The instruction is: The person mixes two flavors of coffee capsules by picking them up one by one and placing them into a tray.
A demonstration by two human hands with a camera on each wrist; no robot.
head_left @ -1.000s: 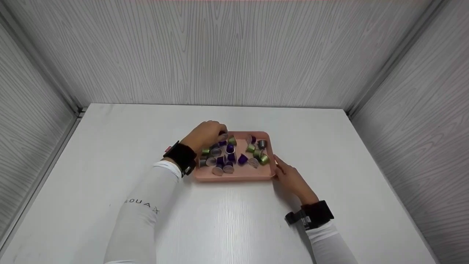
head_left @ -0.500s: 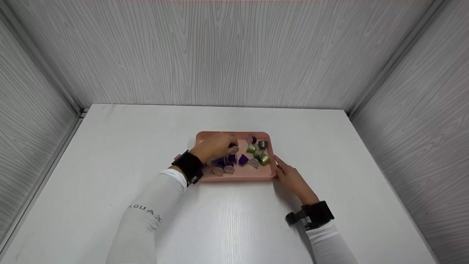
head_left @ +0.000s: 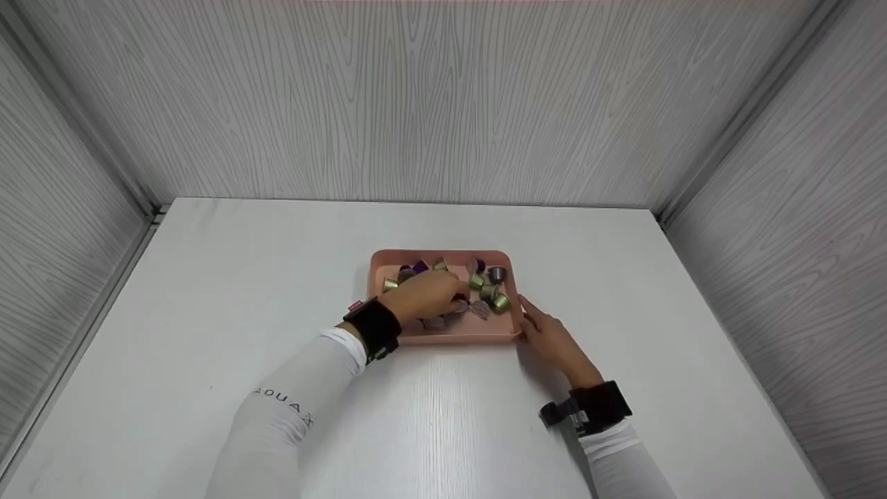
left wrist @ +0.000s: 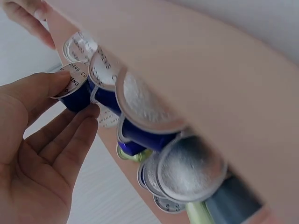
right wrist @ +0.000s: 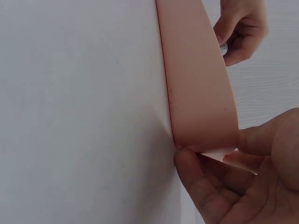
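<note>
My left hand (head_left: pixel 431 294) reaches over the pink tray (head_left: pixel 443 338) in the head view. Its thumb and fingers pinch a dark blue-purple coffee capsule (left wrist: pixel 74 88), whose printed foil lid faces up in the left wrist view. Other purple capsules (left wrist: pixel 148 135) with silver lids lie close beside that hand. Green capsules (head_left: pixel 500 302) and a grey capsule (head_left: pixel 497 274) lie at the tray's right side. At the near right corner my right hand (head_left: pixel 552 339) grips the tray, thumb on the rim and fingers underneath, as seen in the right wrist view. Some capsules are hidden under the left hand.
The tray stands on a white table (head_left: pixel 443 430). Behind rises a grey wood-grain panel (head_left: pixel 443 104), with similar panels at left and right. Several more capsules, including a purple capsule (head_left: pixel 420 266), sit along the tray's far left part.
My left hand has moved right and nearer, from the tray's far left side to its middle, with a capsule at its fingertips. The right hand and tray have stayed in place.
</note>
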